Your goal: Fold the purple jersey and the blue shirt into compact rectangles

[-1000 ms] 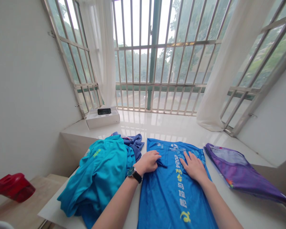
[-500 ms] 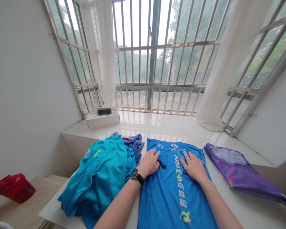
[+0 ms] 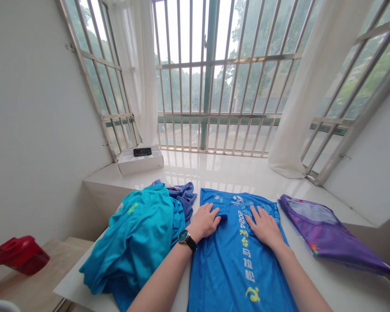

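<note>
A blue T-shirt [image 3: 224, 264] with white and yellow printing is spread in front of me, one sleeve folded inward over its body. My left hand [image 3: 205, 221], with a watch on the wrist, rests on the upper left of the shirt beside that folded sleeve [image 3: 224, 214]. Its fingers lie on the cloth, and the thumb touches the sleeve's edge. On the upper right of the shirt lies my right hand [image 3: 264, 225], palm down with fingers spread. Neither hand grips the fabric.
A heap of teal clothing [image 3: 139, 229] lies to the left, a dark blue garment [image 3: 185, 195] behind it. At right is a folded purple garment [image 3: 334, 238]. A white box [image 3: 141, 162] stands by the barred window [image 3: 211, 67]. A red container [image 3: 21, 255] is at lower left.
The folded sleeve by my left hand lies a little flatter, and that hand has shifted very slightly right. My right hand stays in place.
</note>
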Action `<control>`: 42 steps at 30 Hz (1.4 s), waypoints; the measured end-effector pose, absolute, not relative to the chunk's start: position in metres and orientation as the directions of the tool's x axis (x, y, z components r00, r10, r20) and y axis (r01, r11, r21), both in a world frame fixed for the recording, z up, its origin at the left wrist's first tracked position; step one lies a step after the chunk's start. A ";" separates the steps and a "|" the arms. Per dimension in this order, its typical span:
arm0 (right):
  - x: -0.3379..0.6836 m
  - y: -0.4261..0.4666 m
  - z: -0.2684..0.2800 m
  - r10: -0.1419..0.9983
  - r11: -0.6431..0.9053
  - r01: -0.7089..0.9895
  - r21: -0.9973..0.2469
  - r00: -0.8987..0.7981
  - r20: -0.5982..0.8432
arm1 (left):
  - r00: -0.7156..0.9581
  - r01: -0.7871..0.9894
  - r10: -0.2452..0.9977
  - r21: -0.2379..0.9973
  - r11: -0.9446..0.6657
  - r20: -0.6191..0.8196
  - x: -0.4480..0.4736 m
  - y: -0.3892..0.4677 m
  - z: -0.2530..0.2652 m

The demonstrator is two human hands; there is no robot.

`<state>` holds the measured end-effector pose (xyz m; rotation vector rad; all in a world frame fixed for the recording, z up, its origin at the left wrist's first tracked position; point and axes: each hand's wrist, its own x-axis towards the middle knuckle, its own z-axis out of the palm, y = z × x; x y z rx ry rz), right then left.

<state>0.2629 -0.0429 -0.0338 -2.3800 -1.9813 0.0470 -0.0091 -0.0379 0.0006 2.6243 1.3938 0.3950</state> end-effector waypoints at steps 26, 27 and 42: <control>0.263 -0.043 -0.034 0.984 -0.177 0.981 -0.078 0.179 0.013 | 0.627 0.736 0.775 0.265 -0.622 0.077 -0.010 -0.039 -0.008; 0.263 -0.043 -0.033 0.984 -0.179 0.981 -0.078 0.180 0.010 | 0.622 0.741 0.779 0.260 -0.619 0.083 -0.010 -0.039 -0.008; 0.262 -0.044 -0.033 0.984 -0.178 0.982 -0.069 0.179 0.016 | 0.620 0.748 0.783 0.263 -0.610 0.053 -0.009 -0.039 -0.009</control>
